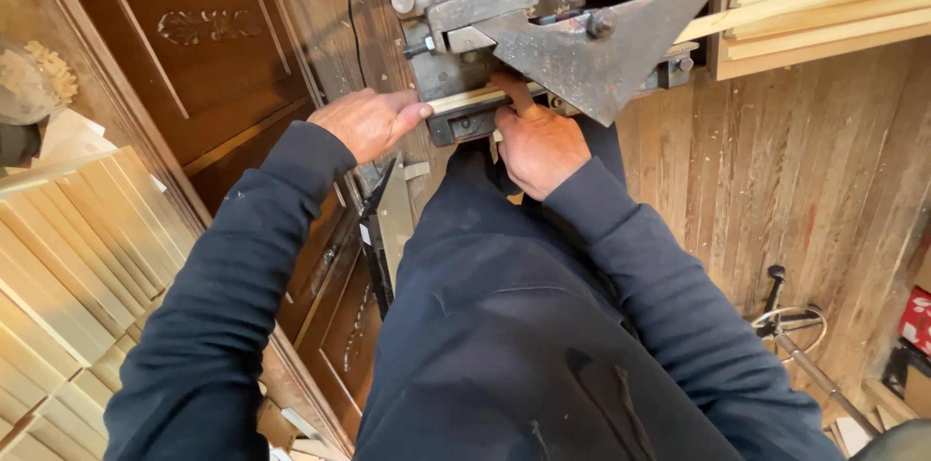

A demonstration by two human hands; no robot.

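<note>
- 2 hands are on 1 pale wooden strip (470, 97), which lies across the bed of a grey metal cutting machine (572, 10), under its triangular plate.
- Your left hand (369, 122) is at the strip's left end: thumb and fingers (412, 112) are pinched on the tip of the wood, knuckles toward the camera.
- Your right hand (538, 141) is just beside it, on the strip's middle. The index finger points up and presses on the wood beneath the plate; the other fingers are curled in below the strip. You cannot tell whether they close around it.
- Both sleeves are dark blue; your dark trousers fill the lower middle of the view.
- 1 stack of long pale strips (824, 10) lies to the right of the machine, at upper right, some ends reaching behind the plate.
- Many short pale pieces (68, 257) are stacked in rows at lower left.
- 1 dark carved wooden panel (204, 44) stands left of the machine; plank floor (776, 180) to the right, with wood chips scattered near the top.
- 1 metal stand with a ring (790, 325) rests on the floor at lower right.
</note>
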